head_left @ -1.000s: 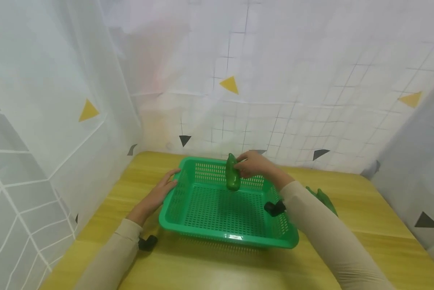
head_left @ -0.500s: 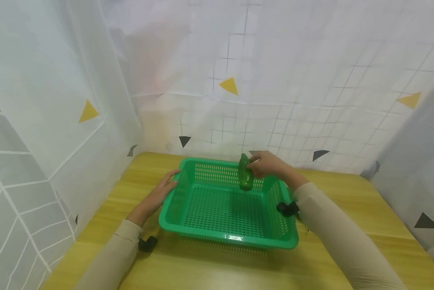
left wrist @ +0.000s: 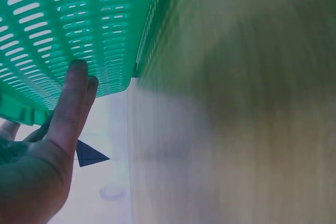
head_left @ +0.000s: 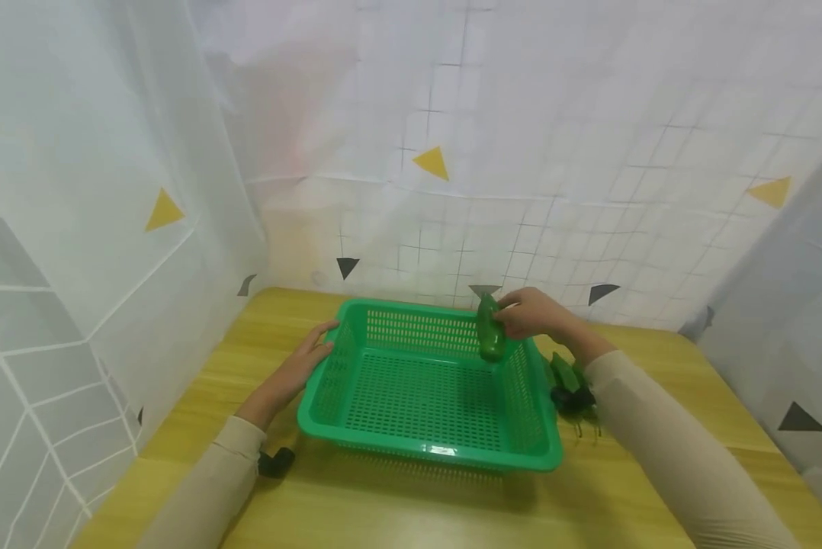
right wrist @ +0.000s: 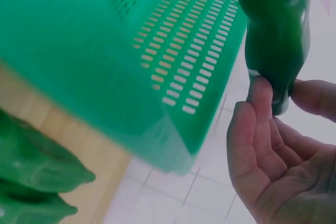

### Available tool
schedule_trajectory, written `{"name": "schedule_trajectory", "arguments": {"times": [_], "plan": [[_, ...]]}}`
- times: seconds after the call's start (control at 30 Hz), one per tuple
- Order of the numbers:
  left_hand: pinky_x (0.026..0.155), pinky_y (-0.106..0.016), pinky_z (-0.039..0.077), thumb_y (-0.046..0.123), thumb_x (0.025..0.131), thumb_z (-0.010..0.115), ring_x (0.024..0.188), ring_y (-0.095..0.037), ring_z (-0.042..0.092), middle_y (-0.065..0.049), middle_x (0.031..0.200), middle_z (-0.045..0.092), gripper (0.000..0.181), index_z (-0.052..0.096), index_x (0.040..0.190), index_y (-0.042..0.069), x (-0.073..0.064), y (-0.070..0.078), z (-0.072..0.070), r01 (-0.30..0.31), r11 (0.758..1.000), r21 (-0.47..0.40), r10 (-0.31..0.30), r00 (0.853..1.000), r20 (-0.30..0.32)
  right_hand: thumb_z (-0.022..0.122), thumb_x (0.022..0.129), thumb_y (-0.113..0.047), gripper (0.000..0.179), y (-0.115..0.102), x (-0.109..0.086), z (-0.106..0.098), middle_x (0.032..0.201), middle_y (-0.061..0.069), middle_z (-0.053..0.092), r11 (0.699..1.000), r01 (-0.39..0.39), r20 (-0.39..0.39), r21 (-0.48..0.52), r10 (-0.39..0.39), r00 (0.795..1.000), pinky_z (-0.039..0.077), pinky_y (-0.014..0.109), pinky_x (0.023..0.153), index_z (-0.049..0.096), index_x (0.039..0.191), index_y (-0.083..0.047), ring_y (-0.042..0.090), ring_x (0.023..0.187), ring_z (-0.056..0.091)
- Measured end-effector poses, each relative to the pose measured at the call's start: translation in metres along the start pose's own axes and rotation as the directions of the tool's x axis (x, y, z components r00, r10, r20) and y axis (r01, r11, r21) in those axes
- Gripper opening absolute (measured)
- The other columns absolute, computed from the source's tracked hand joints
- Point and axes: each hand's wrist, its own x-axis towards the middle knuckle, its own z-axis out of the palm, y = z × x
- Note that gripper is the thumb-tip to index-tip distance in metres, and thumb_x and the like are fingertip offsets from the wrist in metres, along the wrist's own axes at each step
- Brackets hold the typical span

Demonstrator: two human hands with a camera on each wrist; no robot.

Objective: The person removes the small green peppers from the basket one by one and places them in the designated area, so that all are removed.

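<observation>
In the head view, a green plastic basket [head_left: 425, 450] with slotted walls stands on the table. My left hand [head_left: 294, 374] holds its left rim; the left wrist view shows fingers [left wrist: 68, 103] against the outer wall. My right hand [head_left: 536, 314] pinches a green pepper [head_left: 490, 332] over the basket's far right corner. In the right wrist view, thumb and fingertips grip the narrow end of this pepper [right wrist: 278, 30], and its thick end points up. More green peppers [head_left: 565, 371] lie on the table right of the basket, partly hidden by the right wrist's camera.
The wooden table [head_left: 383, 511] reaches back to a white sheet wall [head_left: 397, 99] with grid lines and triangles. Sheets also hang on both sides. Black wrist cameras [head_left: 275, 462] sit on both wrists. Two loose peppers [right wrist: 37, 156] lie close outside the basket's right wall.
My right hand has moved right with the pepper, from over the basket's middle to its far right corner. My left hand stays on the rim.
</observation>
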Motion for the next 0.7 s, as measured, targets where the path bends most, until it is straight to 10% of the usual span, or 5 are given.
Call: {"name": "schedule_trajectory", "arguments": {"times": [0.7], "plan": [[0.087, -0.04, 0.053, 0.039, 0.113, 0.031, 0.104, -0.031, 0.062, -0.026, 0.137, 0.047, 0.052, 0.018, 0.161, 0.024, -0.003, 0.001, -0.001, 0.002, 1.0, -0.002, -0.002, 1.0, -0.001, 0.055, 0.102, -0.012, 0.043, 0.034, -0.031, -0.026, 0.099, 0.019, 0.07, 0.997, 0.03, -0.004, -0.077, -0.03, 1.0, 0.059, 0.042, 0.079, 0.053, 0.133, 0.018, 0.022, 0.084, 0.069]]}}
